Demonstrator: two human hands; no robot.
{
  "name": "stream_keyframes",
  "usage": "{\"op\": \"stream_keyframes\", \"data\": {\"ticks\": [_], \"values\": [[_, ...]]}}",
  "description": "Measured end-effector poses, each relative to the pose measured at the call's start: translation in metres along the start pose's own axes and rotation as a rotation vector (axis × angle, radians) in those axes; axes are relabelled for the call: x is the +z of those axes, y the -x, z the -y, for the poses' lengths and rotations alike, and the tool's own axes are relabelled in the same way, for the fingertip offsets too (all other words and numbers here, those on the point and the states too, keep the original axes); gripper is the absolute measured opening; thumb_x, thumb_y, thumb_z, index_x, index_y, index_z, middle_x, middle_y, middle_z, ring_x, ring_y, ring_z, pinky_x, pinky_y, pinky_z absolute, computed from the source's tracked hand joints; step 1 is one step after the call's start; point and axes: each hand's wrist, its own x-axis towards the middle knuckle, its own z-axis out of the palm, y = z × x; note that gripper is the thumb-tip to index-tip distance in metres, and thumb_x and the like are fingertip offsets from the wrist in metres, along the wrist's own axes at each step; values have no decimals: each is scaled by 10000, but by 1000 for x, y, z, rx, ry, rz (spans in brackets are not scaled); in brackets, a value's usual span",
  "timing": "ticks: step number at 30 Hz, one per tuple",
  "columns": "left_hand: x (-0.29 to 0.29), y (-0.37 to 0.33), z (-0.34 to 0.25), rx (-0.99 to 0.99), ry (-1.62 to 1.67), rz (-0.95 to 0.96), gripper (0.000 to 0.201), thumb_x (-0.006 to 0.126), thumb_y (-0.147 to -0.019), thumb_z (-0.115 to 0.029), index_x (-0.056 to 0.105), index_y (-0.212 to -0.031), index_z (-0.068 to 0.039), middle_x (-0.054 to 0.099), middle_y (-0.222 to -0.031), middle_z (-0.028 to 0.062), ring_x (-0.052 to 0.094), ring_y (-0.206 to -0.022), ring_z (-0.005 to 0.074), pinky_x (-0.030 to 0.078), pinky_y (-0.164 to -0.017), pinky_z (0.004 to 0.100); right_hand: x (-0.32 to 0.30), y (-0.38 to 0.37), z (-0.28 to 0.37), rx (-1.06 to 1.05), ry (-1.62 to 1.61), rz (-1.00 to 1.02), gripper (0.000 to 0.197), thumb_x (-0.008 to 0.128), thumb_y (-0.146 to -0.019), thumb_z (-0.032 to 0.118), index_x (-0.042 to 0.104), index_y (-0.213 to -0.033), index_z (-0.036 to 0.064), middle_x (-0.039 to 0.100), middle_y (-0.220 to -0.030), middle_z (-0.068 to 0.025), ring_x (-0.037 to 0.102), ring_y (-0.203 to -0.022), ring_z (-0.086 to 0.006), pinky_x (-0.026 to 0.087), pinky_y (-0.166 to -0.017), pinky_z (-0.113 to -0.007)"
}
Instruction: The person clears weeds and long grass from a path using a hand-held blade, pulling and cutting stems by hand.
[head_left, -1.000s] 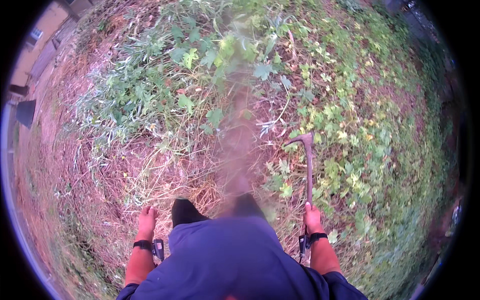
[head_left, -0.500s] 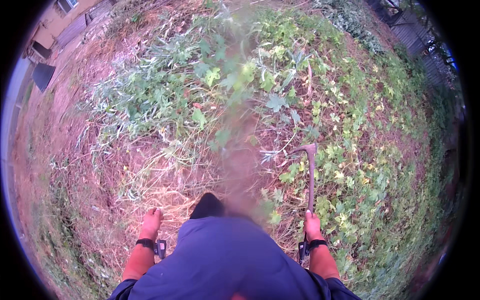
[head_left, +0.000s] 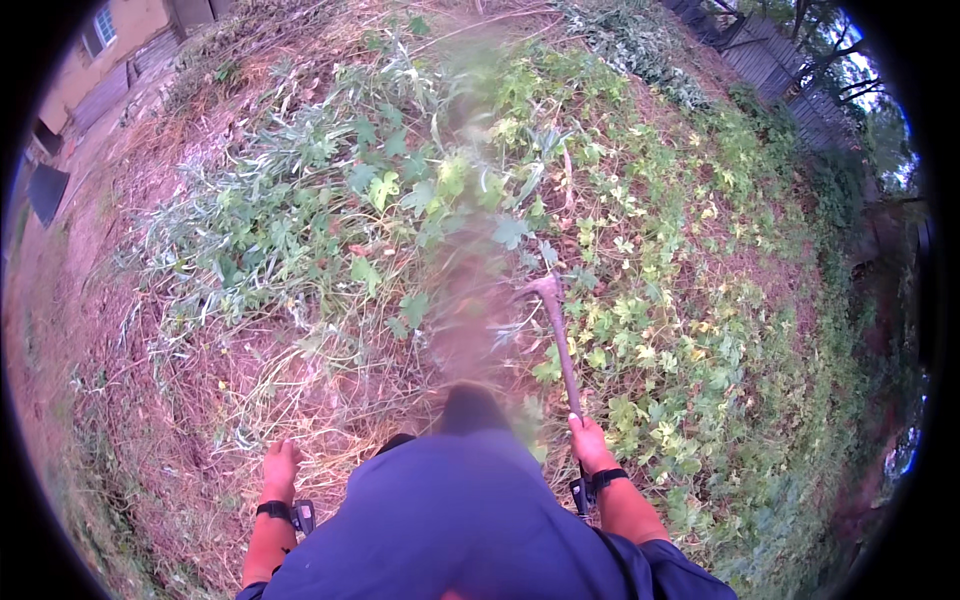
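My right hand (head_left: 590,442) is closed around the lower part of a hoe's long wooden handle. The hoe (head_left: 562,345) points away from me, and its curved head bends to the left above the leafy ground. At my left side, my left hand (head_left: 281,464) hangs with its fingers curled, and nothing shows in it. Below it lie dry, straw-coloured stems (head_left: 320,425). Green lobed-leaf plants (head_left: 640,340) grow beside the hoe handle. A dark shoe tip (head_left: 474,408) shows in front of my blue shirt.
A heap of cut greenery (head_left: 270,210) lies ahead on the left. Low vines cover the right side, up to a fence (head_left: 765,50) at the far right. A building (head_left: 90,60) stands at the far left, near a dark panel (head_left: 46,192). A blurred smear hides the middle strip.
The hoe has swung left, its head now farther left and its handle tilted. My right hand has shifted left and slightly up in view. A shoe has come forward, and the view has turned.
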Motion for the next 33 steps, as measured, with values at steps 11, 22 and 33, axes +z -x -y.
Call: {"op": "stream_keyframes", "data": {"ticks": [11,22,33], "values": [[73,15,9,-52,156,-101,289,499,-960,-242,540,-1117,-3,634,-866,79,599,-665,138,410,-482,244,-38,-78,117,-153,266,229,430,543,-950,440,645,-993,24,607,-726,-68,559,-668,-194,469,-674,-341],[219,70,24,-36,192,-284,265,516,-971,-264,574,-1020,-10,556,-747,21,533,-627,115,395,-498,264,-103,-219,218,-373,703,602,477,543,-939,476,620,-1069,24,676,-927,-187,641,-857,-314,490,-812,-383],[274,168,45,-298,-130,-633,552,584,-901,-373,541,-1318,-14,677,-1112,202,660,-1013,294,495,-901,375,-99,-280,251,-556,911,754,372,592,-930,390,639,-959,22,656,-742,-125,624,-709,-239,491,-694,-367]]}}
